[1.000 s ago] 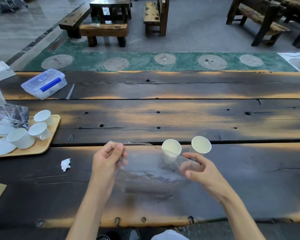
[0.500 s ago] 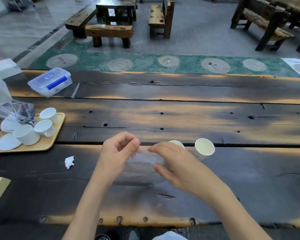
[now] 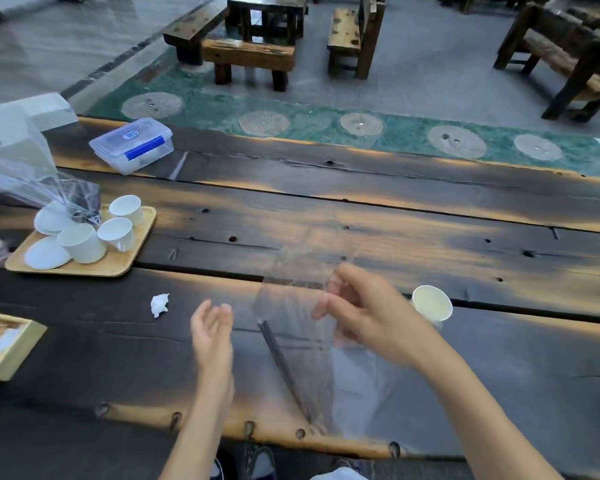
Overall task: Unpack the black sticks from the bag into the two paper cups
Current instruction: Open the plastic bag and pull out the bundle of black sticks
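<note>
Fingers (image 3: 326, 303) of the right hand (image 3: 364, 313) pinch the blurred clear bag (image 3: 291, 306), hiding one cup

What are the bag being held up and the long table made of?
The bag looks like thin clear plastic film: the table shows through it, with faint glints. The table appears to be heavy dark wood planks, matt and worn, with cracks and knot holes.
</note>
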Demonstrator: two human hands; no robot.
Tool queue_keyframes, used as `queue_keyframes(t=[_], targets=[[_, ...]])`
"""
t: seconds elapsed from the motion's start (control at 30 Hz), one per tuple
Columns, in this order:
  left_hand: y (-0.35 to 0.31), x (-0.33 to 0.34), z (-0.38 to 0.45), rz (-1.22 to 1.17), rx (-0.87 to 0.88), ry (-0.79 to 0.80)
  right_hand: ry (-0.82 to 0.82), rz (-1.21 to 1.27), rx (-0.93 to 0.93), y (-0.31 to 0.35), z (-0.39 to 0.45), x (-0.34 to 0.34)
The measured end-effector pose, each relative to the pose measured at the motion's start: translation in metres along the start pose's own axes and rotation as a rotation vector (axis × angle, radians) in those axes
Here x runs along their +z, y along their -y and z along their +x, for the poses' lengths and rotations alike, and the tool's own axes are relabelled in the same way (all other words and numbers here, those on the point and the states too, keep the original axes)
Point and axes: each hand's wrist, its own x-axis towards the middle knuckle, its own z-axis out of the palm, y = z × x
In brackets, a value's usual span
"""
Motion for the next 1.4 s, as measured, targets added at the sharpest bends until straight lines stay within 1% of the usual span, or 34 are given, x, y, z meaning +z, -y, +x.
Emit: queue_keyframes(t=[0.07,0.13,0.17,0.2,0.23,0.3,0.37,0.47,0.53,0.6,0.7,0.83,0.9,0.97,1.0,1.03,1.07,1.1,1.17,1.2,1.23,1.27,1.33,1.37,1.4], targets=[[0.039,0.003,-0.005,-0.052,-0.294,0.105,0.005,0.157,0.062,0.002,-0.008,-0.007],[0.068,0.011,-0.014,-0.153,-0.581,0.278,-0.023,0.252,0.137,0.004,-0.017,-0.014],[0.076,0.014,-0.018,-0.184,-0.673,0.359,-0.042,0.293,0.177,0.003,-0.021,-0.019],[0.077,0.016,-0.020,-0.213,-0.727,0.420,-0.064,0.323,0.218,0.001,-0.026,-0.024],[0.077,0.017,-0.020,-0.252,-0.741,0.458,-0.088,0.349,0.256,-0.004,-0.030,-0.029],[0.073,0.016,-0.013,-0.281,-0.679,0.478,-0.141,0.395,0.326,-0.017,-0.039,-0.039],[0.067,0.014,-0.004,-0.201,-0.569,0.455,-0.218,0.406,0.383,-0.031,-0.046,-0.048],[0.059,0.009,0.006,-0.086,-0.425,0.447,-0.349,0.340,0.425,-0.049,-0.057,-0.058],[0.052,0.006,0.008,-0.029,-0.351,0.471,-0.370,0.446,0.457,-0.057,-0.065,-0.062],[0.043,0.005,0.009,0.003,-0.305,0.500,-0.316,0.616,0.469,-0.065,-0.073,-0.064],[0.032,0.006,0.009,0.028,-0.240,0.523,-0.274,0.614,0.456,-0.075,-0.080,-0.066],[0.024,0.008,0.010,0.047,-0.197,0.541,-0.184,0.771,0.431,-0.085,-0.080,-0.068],[0.020,0.009,0.009,0.056,-0.174,0.555,-0.096,0.844,0.382,-0.090,-0.086,-0.071],[0.018,0.008,0.009,0.053,-0.150,0.539,0.043,1.096,0.230,-0.092,-0.090,-0.069],[0.018,0.008,0.010,0.047,-0.139,0.520,0.106,1.279,0.157,-0.091,-0.090,-0.068],[0.017,0.008,0.011,0.040,-0.129,0.505,0.137,1.390,0.130,-0.092,-0.091,-0.070],[0.016,0.009,0.011,0.032,-0.125,0.497,0.152,1.431,0.143,-0.095,-0.092,-0.072],[0.015,0.009,0.012,0.025,-0.124,0.498,0.158,1.432,0.162,-0.097,-0.091,-0.071],[0.013,0.010,0.012,0.014,-0.124,0.517,0.264,1.349,0.198,-0.100,-0.092,-0.073],[0.012,0.010,0.012,0.014,-0.124,0.533,0.298,1.219,0.240,-0.099,-0.095,-0.073],[0.011,0.011,0.011,0.022,-0.124,0.556,0.296,1.033,0.277,-0.094,-0.096,-0.074],[0.009,0.012,0.009,0.032,-0.126,0.591,0.321,0.822,0.285,-0.088,-0.095,-0.074],[0.005,0.014,0.005,0.054,-0.143,0.680,0.383,0.537,0.276,-0.074,-0.089,-0.070],[0.003,0.016,0.002,0.064,-0.157,0.720,0.394,0.477,0.244,-0.069,-0.087,-0.066],[0.001,0.018,-0.001,0.073,-0.167,0.751,0.372,0.516,0.241,-0.064,-0.084,-0.061]])
